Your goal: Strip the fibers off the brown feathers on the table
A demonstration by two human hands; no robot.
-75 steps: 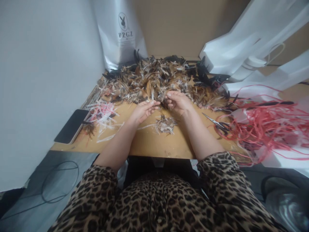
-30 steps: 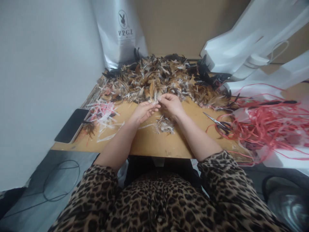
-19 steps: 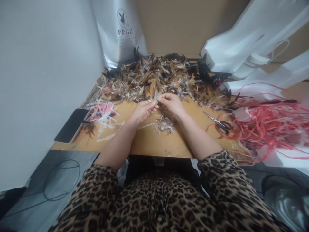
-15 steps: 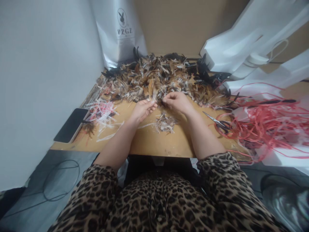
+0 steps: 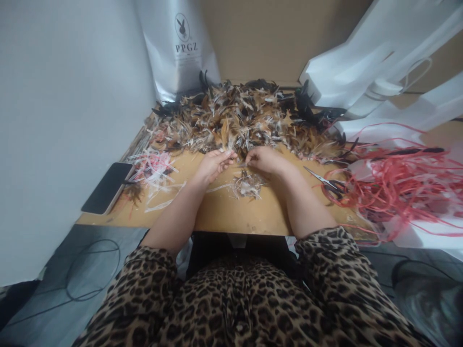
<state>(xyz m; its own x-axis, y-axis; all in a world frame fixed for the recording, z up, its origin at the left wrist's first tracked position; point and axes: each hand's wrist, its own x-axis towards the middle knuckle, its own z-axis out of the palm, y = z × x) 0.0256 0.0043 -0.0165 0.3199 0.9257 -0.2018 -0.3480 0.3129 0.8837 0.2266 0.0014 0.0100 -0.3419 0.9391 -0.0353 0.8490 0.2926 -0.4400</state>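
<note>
My left hand (image 5: 216,164) is closed in a pinch around the pale lower end of some brown feathers (image 5: 226,132), whose tips point away from me. Just to its right, my right hand (image 5: 263,159) is also closed, fingertips turned down toward the tabletop. Whatever it may hold is too small to make out. Below the two hands lies a small heap of pale feather scraps (image 5: 248,185). Behind them a wide pile of brown, white and black feathers (image 5: 249,106) covers the back of the wooden table (image 5: 238,217).
A phone (image 5: 107,189) and pink and white strips (image 5: 154,166) lie on the left. Scissors (image 5: 325,180) rest at the right, beside a tangle of red plastic strands (image 5: 401,193). A silver bag (image 5: 181,53) stands behind, with white wrapping (image 5: 347,62) at the back right.
My right hand has dropped slightly toward me and the small scrap heap. My left hand keeps nearly the same place with the feathers in its pinch.
</note>
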